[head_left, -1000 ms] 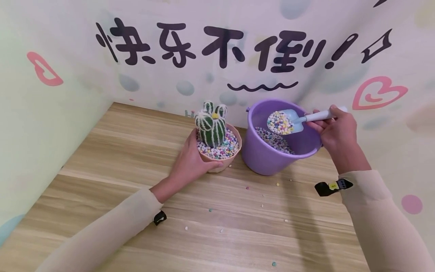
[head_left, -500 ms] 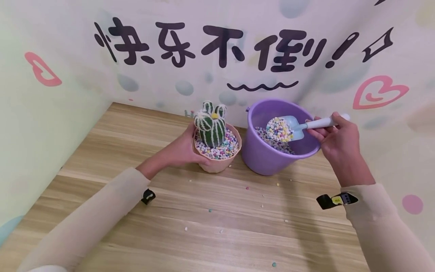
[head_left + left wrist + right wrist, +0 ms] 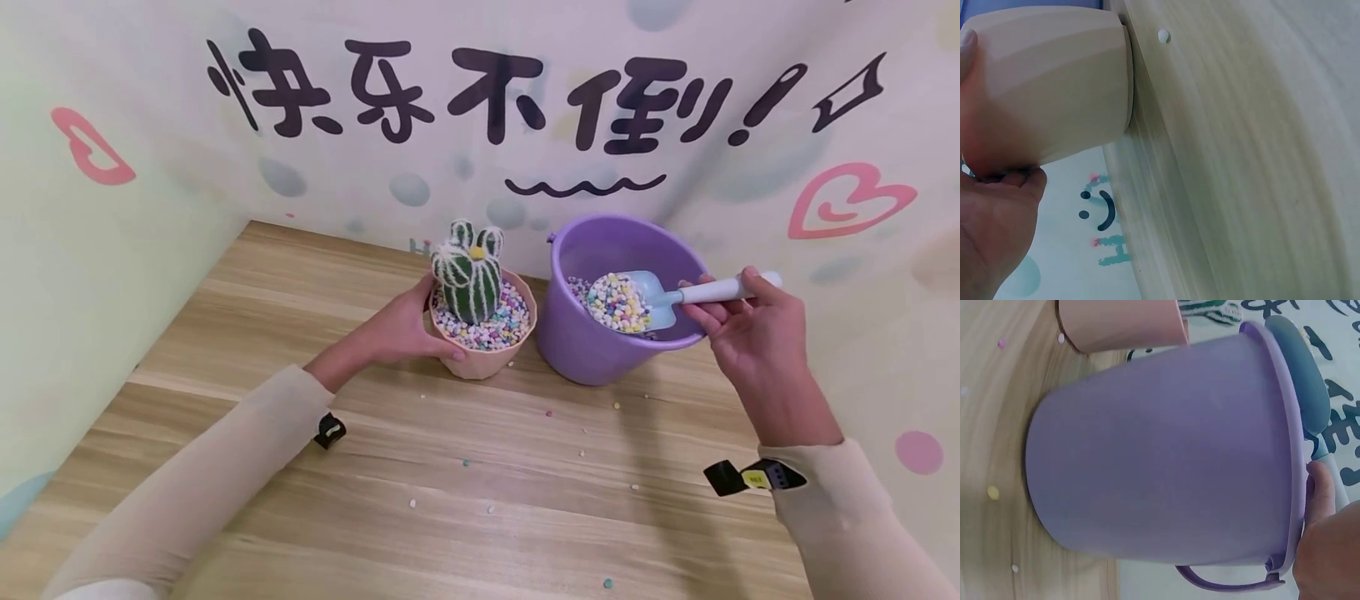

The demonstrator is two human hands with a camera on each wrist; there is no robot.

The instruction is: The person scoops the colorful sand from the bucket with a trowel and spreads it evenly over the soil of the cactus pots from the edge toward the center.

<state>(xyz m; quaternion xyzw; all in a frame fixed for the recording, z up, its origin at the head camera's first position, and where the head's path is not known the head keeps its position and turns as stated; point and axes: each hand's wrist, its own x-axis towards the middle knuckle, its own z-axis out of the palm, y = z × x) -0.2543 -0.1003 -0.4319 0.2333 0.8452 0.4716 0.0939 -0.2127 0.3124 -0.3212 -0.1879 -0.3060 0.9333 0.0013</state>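
My left hand holds a pink flowerpot, thumb at its front and fingers round its left side. A green cactus with white fuzzy ribs and a yellow spot stands in it among multicoloured pebbles. In the left wrist view, fingers touch the pot's side. My right hand grips the white handle of a light blue scoop. Its blade, heaped with pebbles, is over the mouth of a purple bucket. In the right wrist view the bucket hides most of the pot.
Loose pebbles lie scattered on the wooden table. Behind the pot and bucket stands a printed backdrop with black characters. The bucket is just right of the pot. Its handle hangs down at one side.
The loaded scoop has come lower and towards the bucket's near rim, my right hand moving down with it. My left hand has shifted leftward round the pot, its thumb drawing back along the front.
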